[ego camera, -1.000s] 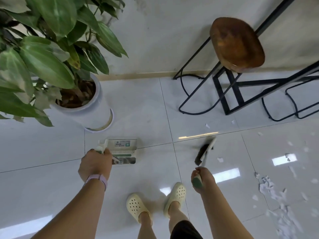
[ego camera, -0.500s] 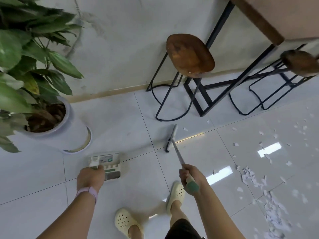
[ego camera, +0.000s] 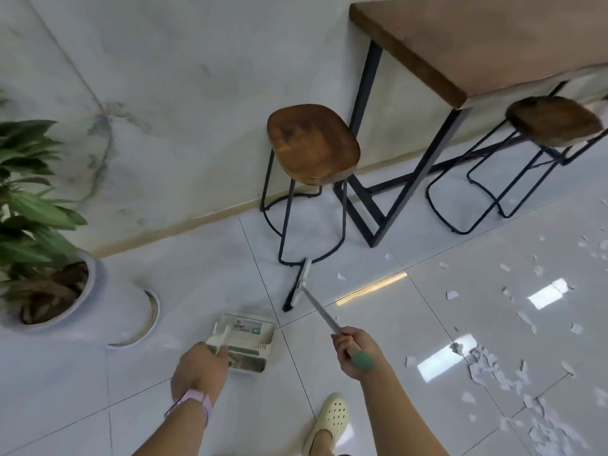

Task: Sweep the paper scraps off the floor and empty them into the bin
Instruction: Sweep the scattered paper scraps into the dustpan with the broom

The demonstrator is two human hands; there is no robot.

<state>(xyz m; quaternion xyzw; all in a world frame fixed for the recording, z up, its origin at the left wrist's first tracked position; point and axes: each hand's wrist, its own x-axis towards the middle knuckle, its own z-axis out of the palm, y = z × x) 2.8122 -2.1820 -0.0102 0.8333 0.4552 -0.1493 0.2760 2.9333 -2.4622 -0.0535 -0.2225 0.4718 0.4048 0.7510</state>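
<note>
green-tipped broom (ego camera: 324, 315) gripped by right hand (ego camera: 357, 352); left hand (ego camera: 200, 370) grips dustpan (ego camera: 245, 340) (handle)

The left hand (ego camera: 200, 368) holds the dustpan (ego camera: 245, 340). The right hand (ego camera: 357, 352) holds the broom (ego camera: 301, 283) near a stool (ego camera: 312, 143). Paper scraps (ego camera: 487, 366) litter the floor (ego camera: 411, 324).

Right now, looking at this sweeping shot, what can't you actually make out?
- The bin: not in the head view at all.
- Dustpan contents: its label is too small to read, and the left hand covers its near corner.
- Broom bristles: seen edge-on, so contact with the floor is unclear.
- Paper scraps: the pile runs off the bottom right edge.
- Plant: blurred, cut by the left edge.
</note>
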